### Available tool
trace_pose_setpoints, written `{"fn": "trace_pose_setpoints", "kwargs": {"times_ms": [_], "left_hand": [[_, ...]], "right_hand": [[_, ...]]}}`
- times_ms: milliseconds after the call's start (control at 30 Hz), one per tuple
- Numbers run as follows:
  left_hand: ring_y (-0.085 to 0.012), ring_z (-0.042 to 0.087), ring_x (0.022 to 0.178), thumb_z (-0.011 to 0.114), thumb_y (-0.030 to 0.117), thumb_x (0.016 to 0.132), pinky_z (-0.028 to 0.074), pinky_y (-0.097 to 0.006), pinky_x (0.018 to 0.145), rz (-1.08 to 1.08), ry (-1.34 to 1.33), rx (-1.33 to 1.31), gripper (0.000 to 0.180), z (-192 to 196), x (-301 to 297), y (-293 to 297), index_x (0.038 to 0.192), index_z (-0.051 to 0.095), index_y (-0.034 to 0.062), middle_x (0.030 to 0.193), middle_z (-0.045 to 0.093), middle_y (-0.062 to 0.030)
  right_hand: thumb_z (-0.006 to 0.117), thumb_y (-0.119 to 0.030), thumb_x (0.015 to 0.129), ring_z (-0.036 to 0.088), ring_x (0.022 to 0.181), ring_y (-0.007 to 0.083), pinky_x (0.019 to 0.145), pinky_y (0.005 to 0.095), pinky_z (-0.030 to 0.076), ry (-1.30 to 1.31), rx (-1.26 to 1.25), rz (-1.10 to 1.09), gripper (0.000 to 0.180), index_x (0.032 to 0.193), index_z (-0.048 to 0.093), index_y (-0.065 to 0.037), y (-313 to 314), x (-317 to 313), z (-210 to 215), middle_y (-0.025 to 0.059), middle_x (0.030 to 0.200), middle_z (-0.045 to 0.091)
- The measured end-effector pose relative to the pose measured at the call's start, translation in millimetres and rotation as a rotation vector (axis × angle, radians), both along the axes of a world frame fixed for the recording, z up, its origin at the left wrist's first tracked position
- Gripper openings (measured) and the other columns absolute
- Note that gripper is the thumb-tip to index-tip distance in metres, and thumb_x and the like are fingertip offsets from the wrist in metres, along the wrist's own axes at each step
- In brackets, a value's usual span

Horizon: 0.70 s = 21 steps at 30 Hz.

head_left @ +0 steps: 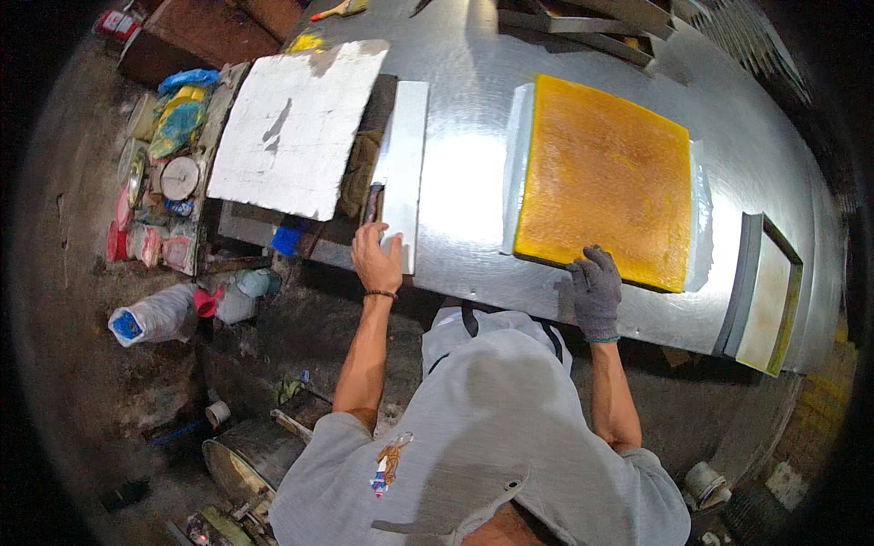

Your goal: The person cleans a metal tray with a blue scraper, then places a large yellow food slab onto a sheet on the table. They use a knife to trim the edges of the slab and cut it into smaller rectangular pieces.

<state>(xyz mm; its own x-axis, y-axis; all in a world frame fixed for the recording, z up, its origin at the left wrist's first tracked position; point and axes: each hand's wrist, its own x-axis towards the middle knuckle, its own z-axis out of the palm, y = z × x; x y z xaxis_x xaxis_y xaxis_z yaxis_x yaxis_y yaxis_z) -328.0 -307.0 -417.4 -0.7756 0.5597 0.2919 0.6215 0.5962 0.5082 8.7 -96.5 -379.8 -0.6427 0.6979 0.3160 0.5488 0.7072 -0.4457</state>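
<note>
Steel table (473, 182) is the landmark. Orange-yellow slab (605, 182), square and flat, lies on a pale sheet on the table's right half, well clear of the far edge, near edge close to the person. Right hand (594, 289), in a grey knit glove, rests open and flat on the slab's near-left corner, fingers spread, pressing rather than gripping.

Left hand (377, 257) is bare, at the table's near-left edge, closed around the dark handle of a long wide steel blade (403, 168) that lies flat on the table top, pointing away from the person. White board (296, 127) sits at the table's left end, just beside the blade, overhanging the edge. An empty flat tray (767, 293) sits at the table's right end, well apart from the slab.

Handling, my guess: the slab looks dense, soft and a bit sticky, with a textured top; likely heavy for its thickness and apt to sag or tear if lifted by one corner. Better taken by the sheet underneath or supported along two opposite edges. Blade looks stiff and sharp-edged; hold by the handle only.
</note>
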Motion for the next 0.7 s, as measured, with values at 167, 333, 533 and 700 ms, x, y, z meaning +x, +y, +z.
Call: {"fn": "trace_pose_setpoints", "kwargs": {"times_ms": [167,333,533,700], "left_hand": [[-0.0429,0.061,0.108,0.065,0.038,0.094,0.048,-0.052,0.093,0.169,-0.15,-0.412,0.048,-6.5,-61.3,-4.0,0.129,0.058,0.006,0.115,0.067,-0.0226],[-0.0517,0.062,0.1,0.053,0.041,0.099,0.048,-0.058,0.086,0.106,-0.366,-0.324,0.051,-7.5,-76.1,-1.9,0.132,0.051,0.0027,0.106,0.067,-0.0316],[-0.0498,0.062,0.093,0.046,0.03,0.104,0.047,-0.054,0.078,-0.012,-0.303,0.113,0.039,-14.2,-28.4,-25.1,0.121,0.051,-0.0038,0.101,0.065,-0.0303],[-0.0225,0.063,0.09,0.046,0.041,0.106,0.051,-0.039,0.081,-0.265,-0.772,0.186,0.049,31.2,67.1,2.8,0.131,0.052,-0.001,0.1,0.067,-0.0163]], "right_hand": [[0.076,-0.01,0.082,0.062,0.115,0.0367,0.101,0.0447,0.048,0.152,-0.119,0.036,0.034,0.114,0.068,-0.004,-26.3,-50.3,9.0,0.019,0.116,0.068],[0.073,-0.011,0.082,0.064,0.107,0.037,0.095,0.0448,0.051,0.073,-0.215,0.142,0.031,0.111,0.068,-0.002,-42.2,-74.7,9.2,0.0194,0.11,0.069],[0.067,-0.013,0.089,0.068,0.099,0.0334,0.085,0.0424,0.054,0.193,-0.445,0.028,0.027,0.115,0.068,-0.004,-75.6,-89.5,13.4,0.0202,0.109,0.07],[0.056,-0.03,0.102,0.069,0.099,0.0274,0.085,0.0385,0.055,0.313,-0.814,0.03,0.043,0.132,0.059,0.0,-88.9,-110.0,18.4,0.0166,0.111,0.071]]}}
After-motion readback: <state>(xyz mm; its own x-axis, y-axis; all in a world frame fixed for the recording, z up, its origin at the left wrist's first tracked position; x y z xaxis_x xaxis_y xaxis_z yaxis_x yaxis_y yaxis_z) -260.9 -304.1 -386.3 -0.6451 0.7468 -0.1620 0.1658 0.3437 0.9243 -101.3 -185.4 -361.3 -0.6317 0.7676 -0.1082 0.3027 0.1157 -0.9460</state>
